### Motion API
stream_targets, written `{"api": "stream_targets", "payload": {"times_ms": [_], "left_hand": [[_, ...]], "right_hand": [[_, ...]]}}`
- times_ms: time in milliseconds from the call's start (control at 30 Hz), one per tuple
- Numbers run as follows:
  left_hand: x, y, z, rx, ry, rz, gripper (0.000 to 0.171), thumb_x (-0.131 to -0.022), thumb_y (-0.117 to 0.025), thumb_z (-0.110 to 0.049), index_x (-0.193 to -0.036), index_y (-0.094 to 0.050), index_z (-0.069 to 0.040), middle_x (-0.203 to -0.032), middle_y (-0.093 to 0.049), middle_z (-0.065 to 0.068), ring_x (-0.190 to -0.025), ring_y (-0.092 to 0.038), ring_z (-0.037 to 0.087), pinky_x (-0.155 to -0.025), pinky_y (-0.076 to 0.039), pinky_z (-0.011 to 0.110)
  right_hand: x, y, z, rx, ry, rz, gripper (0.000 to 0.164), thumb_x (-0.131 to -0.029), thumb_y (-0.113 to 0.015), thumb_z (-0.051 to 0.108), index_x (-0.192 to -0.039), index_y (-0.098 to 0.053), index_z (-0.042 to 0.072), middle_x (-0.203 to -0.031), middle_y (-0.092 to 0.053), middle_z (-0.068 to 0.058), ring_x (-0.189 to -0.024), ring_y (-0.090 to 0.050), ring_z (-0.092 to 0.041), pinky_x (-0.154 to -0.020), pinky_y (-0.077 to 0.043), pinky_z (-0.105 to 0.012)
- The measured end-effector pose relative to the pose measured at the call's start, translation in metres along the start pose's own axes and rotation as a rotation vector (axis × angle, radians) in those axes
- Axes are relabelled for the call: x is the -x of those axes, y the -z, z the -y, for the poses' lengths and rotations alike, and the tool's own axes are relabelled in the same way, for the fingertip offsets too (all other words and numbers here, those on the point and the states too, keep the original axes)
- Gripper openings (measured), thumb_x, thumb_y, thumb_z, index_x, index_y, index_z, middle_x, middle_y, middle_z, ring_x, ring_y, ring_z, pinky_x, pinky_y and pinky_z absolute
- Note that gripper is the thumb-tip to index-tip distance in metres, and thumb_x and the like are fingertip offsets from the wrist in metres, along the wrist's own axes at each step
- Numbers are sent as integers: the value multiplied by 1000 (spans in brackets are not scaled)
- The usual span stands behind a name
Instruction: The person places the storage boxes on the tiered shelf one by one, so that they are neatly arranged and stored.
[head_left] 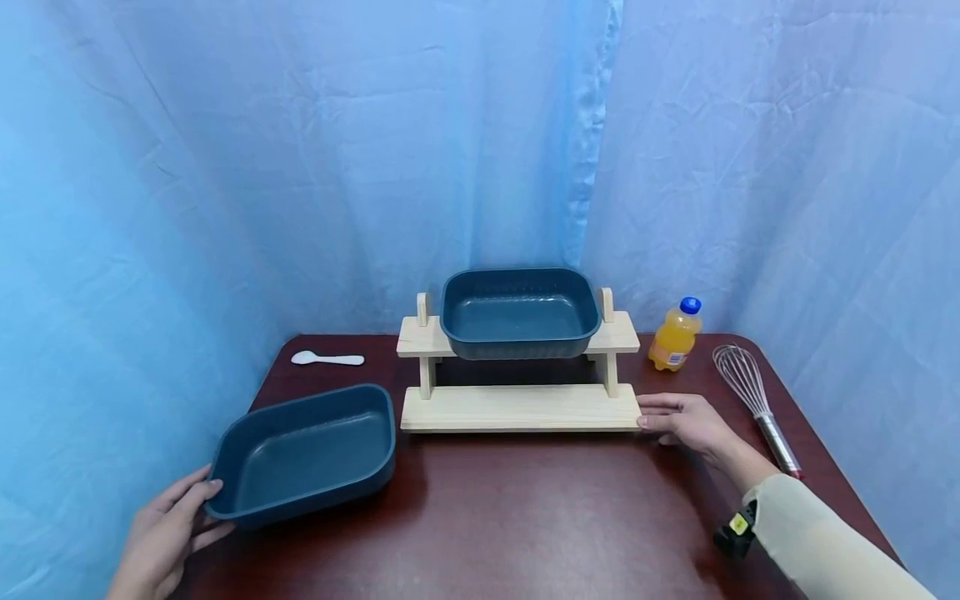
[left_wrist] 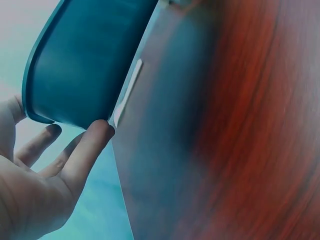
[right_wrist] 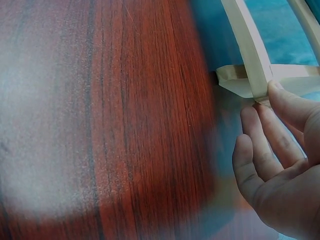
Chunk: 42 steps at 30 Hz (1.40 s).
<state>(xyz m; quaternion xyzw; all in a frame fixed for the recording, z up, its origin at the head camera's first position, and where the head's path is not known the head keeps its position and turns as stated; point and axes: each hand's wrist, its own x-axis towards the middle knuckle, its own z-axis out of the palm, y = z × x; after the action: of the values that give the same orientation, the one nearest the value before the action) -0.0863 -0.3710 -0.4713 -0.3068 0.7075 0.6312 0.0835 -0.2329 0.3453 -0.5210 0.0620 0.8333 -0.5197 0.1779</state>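
My left hand (head_left: pixel 167 527) grips the near left corner of a dark blue rectangular basin (head_left: pixel 307 458), thumb over the rim and fingers underneath. In the left wrist view, that basin (left_wrist: pixel 80 65) appears raised off the table at this corner. My right hand (head_left: pixel 692 423) pinches the right end of the lower board of a two-tier wooden rack (head_left: pixel 517 408). Its thumb is on top and the fingers are below, as the right wrist view shows with the rack's board (right_wrist: pixel 250 50). A second dark blue basin (head_left: pixel 521 321) sits on the rack's upper tier, between two upright pegs.
A white spoon (head_left: pixel 327 359) lies at the back left of the dark red table (head_left: pixel 510 517). Right of the rack stands an orange drink bottle (head_left: pixel 675 335) with a blue cap. A whisk (head_left: pixel 757 408) lies along the right edge. Blue curtains (head_left: pixel 360 167) surround the table.
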Motion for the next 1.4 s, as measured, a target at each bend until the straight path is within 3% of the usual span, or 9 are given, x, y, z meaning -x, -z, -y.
{"api": "stream_targets", "payload": {"times_ms": [67,100,300,533,833,1067,1200,1400], "left_hand": [[6,-7,-4,2,-9,30,76,-106,-55,-39,-165,-15,-14,-171,-8,16,-85,-67,-7,-91,-60,45],[9,-11,-6,1,-13,37,75,-106,-55,-39,-165,-16,-14,-171,-8,16,-86,-68,-6,-91,-61,45],[21,-43,-13,-31,-53,80,76,-103,-61,-42,-164,-25,-13,-165,-29,23,-94,-75,7,-89,-61,46],[28,-95,-17,-49,-128,88,67,-103,-61,-35,-160,-36,-11,-157,-39,31,-100,-76,19,-86,-62,47],[25,-167,-16,78,-222,134,52,-99,-67,-22,-148,-55,-10,-132,-65,28,-94,-77,28,-77,-64,45],[19,-223,-22,147,-331,221,50,-97,-68,-16,-145,-58,-7,-122,-68,24,-85,-77,28,-74,-64,46],[16,-245,-26,153,-352,239,49,-97,-67,-13,-145,-58,-9,-119,-68,26,-83,-77,27,-75,-63,49],[13,-266,-29,162,-356,253,50,-98,-66,-14,-147,-57,-9,-120,-68,28,-85,-76,27,-76,-62,51]], "right_hand": [[0,0,0,0,1,-2,65,-91,-80,35,-145,-59,6,-129,-71,-16,-100,-73,-22,-82,-62,-38],[-1,0,0,-2,-1,-4,64,-90,-80,34,-144,-60,6,-129,-71,-16,-100,-74,-22,-82,-62,-37],[0,-1,-1,-5,3,-2,65,-91,-80,34,-145,-59,5,-128,-71,-16,-100,-74,-22,-82,-62,-38],[2,0,0,-2,-3,-5,66,-90,-80,37,-145,-59,6,-129,-71,-15,-101,-73,-23,-83,-62,-39],[2,-3,0,3,-2,-2,63,-91,-79,36,-144,-60,8,-127,-72,-14,-102,-73,-23,-84,-61,-40],[3,-1,-1,-5,10,-9,66,-91,-79,36,-145,-58,6,-128,-72,-16,-101,-74,-23,-83,-62,-40],[3,0,-2,-8,2,-4,65,-91,-79,37,-146,-59,7,-128,-72,-15,-103,-73,-24,-84,-62,-40],[4,-1,-1,-19,-7,5,64,-92,-78,36,-146,-58,8,-127,-72,-14,-107,-73,-28,-86,-62,-41]]}}
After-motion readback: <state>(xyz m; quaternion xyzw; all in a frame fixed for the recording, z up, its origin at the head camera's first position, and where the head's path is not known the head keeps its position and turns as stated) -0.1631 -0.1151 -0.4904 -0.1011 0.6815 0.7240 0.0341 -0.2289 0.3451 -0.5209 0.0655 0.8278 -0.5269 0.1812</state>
